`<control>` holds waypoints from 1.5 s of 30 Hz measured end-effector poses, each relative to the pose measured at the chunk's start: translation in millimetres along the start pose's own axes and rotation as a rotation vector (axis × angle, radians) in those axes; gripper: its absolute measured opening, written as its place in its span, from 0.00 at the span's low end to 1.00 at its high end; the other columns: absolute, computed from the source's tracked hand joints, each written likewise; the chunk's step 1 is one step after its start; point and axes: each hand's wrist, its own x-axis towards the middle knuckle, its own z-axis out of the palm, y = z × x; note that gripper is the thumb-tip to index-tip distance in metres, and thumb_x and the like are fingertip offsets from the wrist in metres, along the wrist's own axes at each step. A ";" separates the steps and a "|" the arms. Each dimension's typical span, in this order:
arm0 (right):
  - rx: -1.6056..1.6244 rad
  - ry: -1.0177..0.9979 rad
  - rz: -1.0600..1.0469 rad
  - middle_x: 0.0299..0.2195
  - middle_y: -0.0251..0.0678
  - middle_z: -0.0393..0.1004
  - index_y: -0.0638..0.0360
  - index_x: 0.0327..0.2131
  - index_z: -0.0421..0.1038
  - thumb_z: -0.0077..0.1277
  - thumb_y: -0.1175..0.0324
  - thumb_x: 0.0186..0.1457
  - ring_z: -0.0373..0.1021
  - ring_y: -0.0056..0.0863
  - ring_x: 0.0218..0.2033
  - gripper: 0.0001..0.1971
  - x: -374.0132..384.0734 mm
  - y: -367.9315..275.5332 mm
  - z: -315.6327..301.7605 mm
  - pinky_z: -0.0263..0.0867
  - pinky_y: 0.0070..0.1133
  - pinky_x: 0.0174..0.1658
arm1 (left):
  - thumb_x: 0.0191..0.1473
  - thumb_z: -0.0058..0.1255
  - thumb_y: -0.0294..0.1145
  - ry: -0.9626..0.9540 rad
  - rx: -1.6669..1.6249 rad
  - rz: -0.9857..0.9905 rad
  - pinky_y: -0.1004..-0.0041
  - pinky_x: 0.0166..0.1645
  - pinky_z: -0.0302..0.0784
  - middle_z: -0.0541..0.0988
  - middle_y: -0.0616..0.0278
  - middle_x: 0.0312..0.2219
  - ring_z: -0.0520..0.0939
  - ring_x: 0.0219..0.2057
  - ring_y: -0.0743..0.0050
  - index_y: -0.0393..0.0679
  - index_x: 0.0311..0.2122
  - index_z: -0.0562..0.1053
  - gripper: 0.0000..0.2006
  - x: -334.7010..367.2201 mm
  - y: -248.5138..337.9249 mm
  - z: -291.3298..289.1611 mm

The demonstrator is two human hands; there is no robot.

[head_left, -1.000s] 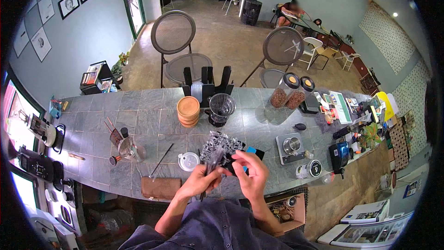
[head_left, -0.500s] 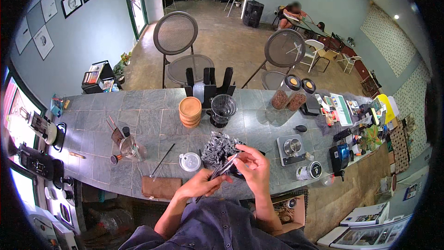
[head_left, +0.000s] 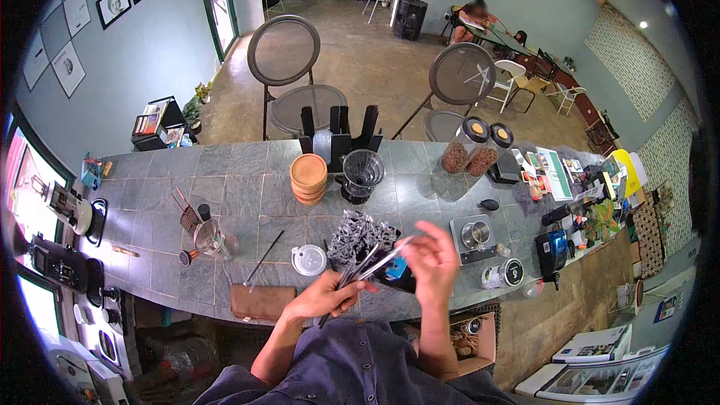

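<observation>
My left hand (head_left: 330,296) is closed around a bundle of thin dark straws (head_left: 349,276), some with shiny clear sleeves. Slightly to its right, my right hand (head_left: 435,259) has thumb and fingers drawn together on the end of a pale, shiny plastic sleeve (head_left: 388,256), which slants back toward the bundle. Just beyond both hands lies a heap of crinkled silvery-grey plastic strips (head_left: 360,236). A black package with a blue patch (head_left: 395,268) lies partly hidden behind my right hand. To the left are a round white lid (head_left: 309,260) and a single dark stick (head_left: 266,255).
A brown folded cloth (head_left: 262,301) lies at the counter's near edge. Farther off stand wooden coasters (head_left: 308,172) and a glass dripper (head_left: 363,171). A scale with a metal cup (head_left: 474,235) and a white-and-black can (head_left: 503,274) are at right; a glass carafe (head_left: 214,240) stands left.
My right hand has moved right, away from my left, drawing the pale sleeve out with it. More of the blue-patched package shows. My left hand keeps its grip in nearly the same place.
</observation>
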 end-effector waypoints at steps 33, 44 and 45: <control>-0.202 -0.160 0.056 0.41 0.41 0.84 0.68 0.57 0.75 0.62 0.77 0.62 0.76 0.17 0.34 0.20 -18.6 19.9 11.8 0.72 0.17 0.37 | 0.75 0.45 0.41 -0.094 -0.010 -0.029 0.76 0.21 0.60 0.65 0.75 0.15 0.65 0.16 0.87 0.36 0.49 0.81 0.18 10.5 0.9 2.1; 0.078 0.077 0.047 0.36 0.49 0.85 0.69 0.57 0.72 0.64 0.80 0.59 0.81 0.28 0.29 0.22 -4.7 -0.8 -22.7 0.80 0.24 0.35 | 0.69 0.57 0.36 0.331 -0.084 0.184 0.78 0.20 0.57 0.72 0.76 0.17 0.65 0.16 0.90 0.37 0.40 0.85 0.13 4.9 -4.9 -9.3; 0.074 0.048 0.100 0.37 0.50 0.84 0.69 0.56 0.72 0.64 0.80 0.59 0.81 0.29 0.30 0.22 -10.4 5.0 -25.4 0.80 0.25 0.36 | 0.68 0.58 0.35 0.461 -0.156 0.243 0.78 0.20 0.55 0.73 0.76 0.17 0.64 0.15 0.91 0.37 0.41 0.85 0.11 8.4 -12.1 -12.5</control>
